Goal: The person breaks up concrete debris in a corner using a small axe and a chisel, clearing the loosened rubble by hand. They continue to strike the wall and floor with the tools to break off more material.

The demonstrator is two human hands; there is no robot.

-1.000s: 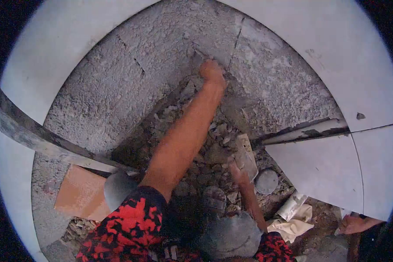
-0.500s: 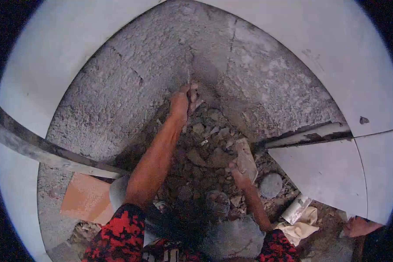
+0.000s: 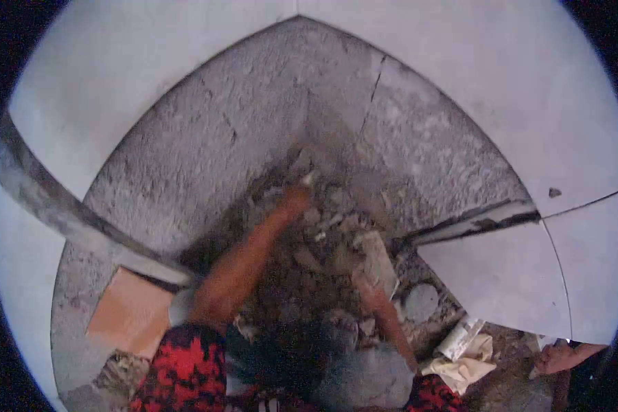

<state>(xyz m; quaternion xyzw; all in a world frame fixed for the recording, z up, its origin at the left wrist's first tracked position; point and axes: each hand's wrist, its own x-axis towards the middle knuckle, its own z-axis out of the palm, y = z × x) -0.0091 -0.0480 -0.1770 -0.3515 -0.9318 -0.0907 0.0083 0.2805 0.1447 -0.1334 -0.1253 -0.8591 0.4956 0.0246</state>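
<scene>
My left hand (image 3: pixel 298 197) is low in the corner, over the rubble (image 3: pixel 309 257) at the foot of the rough walls. Motion smears its fingers, and a small pale bit shows near their tips; I cannot make out whether it is held. My right hand (image 3: pixel 368 283) is lower and to the right, against the left edge of a flat, pale, broken slab (image 3: pixel 383 264). Its fingers are dim, so a grip on the slab cannot be confirmed. Both forearms come out of red-and-black patterned sleeves.
Rough grey walls (image 3: pixel 185 151) meet ahead, under pale smooth panels. A white tile (image 3: pixel 501 268) and a round grey disc (image 3: pixel 421 302) lie right, near a pale cylinder (image 3: pixel 460 338) on cream cloth (image 3: pixel 463 367). An orange tile (image 3: pixel 132 310) is left. Another person's hand (image 3: pixel 563 357) shows lower right.
My left hand has come down from the wall corner to the rubble. My right hand stays by the pale slab. The view has tilted slightly, showing more wall above.
</scene>
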